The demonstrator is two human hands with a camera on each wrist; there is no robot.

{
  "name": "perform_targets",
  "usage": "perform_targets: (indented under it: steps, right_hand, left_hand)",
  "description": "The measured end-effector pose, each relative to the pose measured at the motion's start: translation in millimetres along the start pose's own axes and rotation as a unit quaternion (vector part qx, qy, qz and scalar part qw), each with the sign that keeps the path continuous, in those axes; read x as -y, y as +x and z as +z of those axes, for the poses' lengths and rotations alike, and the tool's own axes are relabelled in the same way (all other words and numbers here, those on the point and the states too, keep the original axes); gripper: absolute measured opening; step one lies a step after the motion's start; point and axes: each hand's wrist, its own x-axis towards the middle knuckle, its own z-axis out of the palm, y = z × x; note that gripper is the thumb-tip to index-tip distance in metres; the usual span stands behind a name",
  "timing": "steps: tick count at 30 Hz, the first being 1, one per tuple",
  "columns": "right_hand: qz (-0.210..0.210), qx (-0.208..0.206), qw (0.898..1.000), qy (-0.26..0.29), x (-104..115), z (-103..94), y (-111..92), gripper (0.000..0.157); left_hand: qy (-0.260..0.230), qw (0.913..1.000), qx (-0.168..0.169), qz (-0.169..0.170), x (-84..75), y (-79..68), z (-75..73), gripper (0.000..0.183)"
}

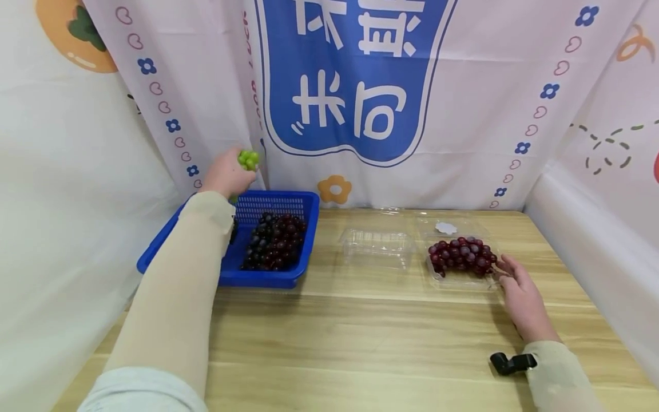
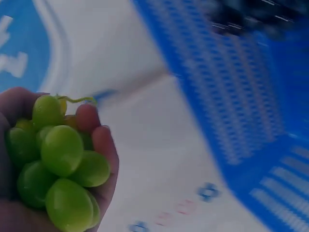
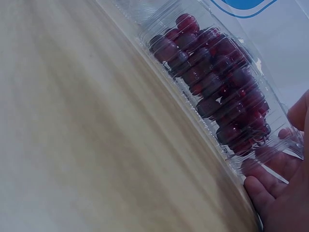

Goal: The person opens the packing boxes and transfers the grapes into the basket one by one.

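My left hand (image 1: 230, 173) holds a small bunch of green grapes (image 2: 63, 157) in its curled fingers, raised above the back of a blue plastic basket (image 1: 309, 240). Dark purple and red grapes (image 1: 278, 243) lie in that basket. Over at the right, a bunch of red grapes (image 1: 460, 256) sits in a clear plastic box (image 3: 227, 154), whose lid (image 1: 427, 220) stands folded back. My right hand (image 1: 525, 300) grips the right end of this box, with fingertips (image 3: 260, 191) showing low against its wall. The forearm hides part of the basket's left side.
A second clear plastic box (image 1: 378, 249), also with its lid up, stands between the basket and the grape box. Everything rests on a wooden table (image 1: 370, 343). A printed curtain (image 1: 479, 126) hangs behind and along both sides.
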Motion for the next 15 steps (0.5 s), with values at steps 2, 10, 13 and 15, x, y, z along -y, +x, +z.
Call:
perform_targets:
  steps: [2, 10, 13, 15]
  right_hand:
    - [0.0, 0.002, 1.0, 0.001, -1.3, -1.4, 0.6, 0.057]
    - [0.001, 0.003, 1.0, -0.003, -6.4, -2.6, 1.1, 0.057]
    - [0.0, 0.002, 1.0, -0.001, -5.8, -2.4, 1.2, 0.057]
    - [-0.004, 0.0, 1.0, -0.001, -4.6, -2.3, 1.5, 0.057]
  left_hand:
    - [0.024, 0.9996, 0.008, -0.013, 16.7, 1.1, 6.0, 0.058]
    - [0.089, 0.9918, 0.073, -0.056, 54.8, -4.9, 32.7, 0.071]
    - [0.097, 0.9889, 0.097, -0.058, 60.1, -8.5, 38.9, 0.078]
    - [0.102, 0.9871, 0.109, -0.057, 61.8, -11.3, 41.8, 0.082]
